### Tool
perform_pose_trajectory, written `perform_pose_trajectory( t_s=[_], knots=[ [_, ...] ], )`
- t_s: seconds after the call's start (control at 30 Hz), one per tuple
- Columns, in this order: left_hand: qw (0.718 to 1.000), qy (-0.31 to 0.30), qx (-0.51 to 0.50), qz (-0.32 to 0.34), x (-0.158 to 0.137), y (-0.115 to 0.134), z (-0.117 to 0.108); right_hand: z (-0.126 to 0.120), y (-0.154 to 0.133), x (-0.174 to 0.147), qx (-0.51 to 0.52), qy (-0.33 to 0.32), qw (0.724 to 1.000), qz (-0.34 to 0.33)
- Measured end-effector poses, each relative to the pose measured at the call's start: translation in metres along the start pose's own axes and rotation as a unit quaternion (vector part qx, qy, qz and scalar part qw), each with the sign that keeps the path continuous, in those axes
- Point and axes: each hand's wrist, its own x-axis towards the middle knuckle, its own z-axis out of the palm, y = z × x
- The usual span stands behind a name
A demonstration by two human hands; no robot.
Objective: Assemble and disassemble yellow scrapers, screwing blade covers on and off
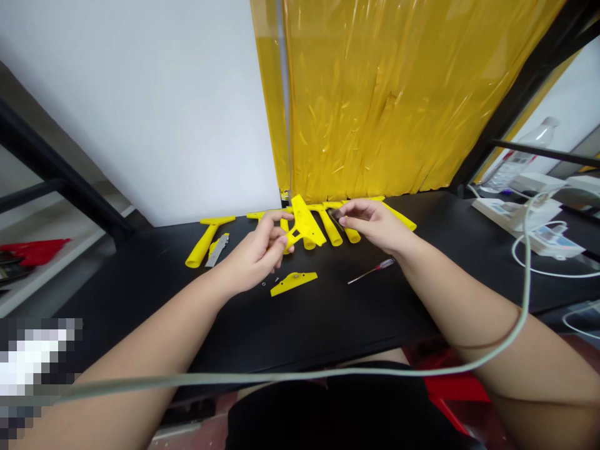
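Observation:
My left hand (267, 250) grips a yellow T-shaped scraper body (304, 222) by its handle, with the wide head raised and tilted. To its right, the thumb and fingers of my right hand (368, 220) pinch a small dark thing I cannot make out. Below the hands lies a loose yellow cover plate (294, 283) with holes. Beside the plate are a tiny ring (263, 284) and a small screw (277, 279). A screwdriver (372, 270) with a red and clear handle rests below my right hand.
Several yellow T-shaped scrapers (202, 245) lie along the back of the black table (328, 325). A grey metal piece (217, 250) is at the left. White power strips (529, 228) and a plastic bottle (522, 156) stand at the right. A pale cable (356, 372) crosses in front.

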Motion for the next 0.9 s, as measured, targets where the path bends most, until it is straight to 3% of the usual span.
perform_pose_trajectory(
  t_s=[0.1,0.27,0.5,0.73,0.9],
  knots=[
    [0.998,-0.045,-0.037,-0.018,-0.001,0.003,0.002,0.0,0.0,-0.001,-0.083,0.012,0.993,-0.078],
    [0.998,-0.057,0.003,-0.003,0.0,-0.002,0.005,0.005,-0.011,-0.007,-0.063,-0.042,0.991,-0.108],
    [0.997,-0.065,0.037,0.004,0.001,-0.006,0.007,0.02,-0.015,-0.015,-0.069,-0.121,0.986,-0.089],
    [0.993,-0.066,0.09,0.029,0.002,-0.001,0.008,0.028,-0.001,-0.013,0.011,-0.117,0.993,-0.011],
    [0.988,-0.059,0.125,0.069,0.002,-0.001,0.008,0.03,0.0,-0.013,0.011,-0.142,0.99,0.02]
  ],
)
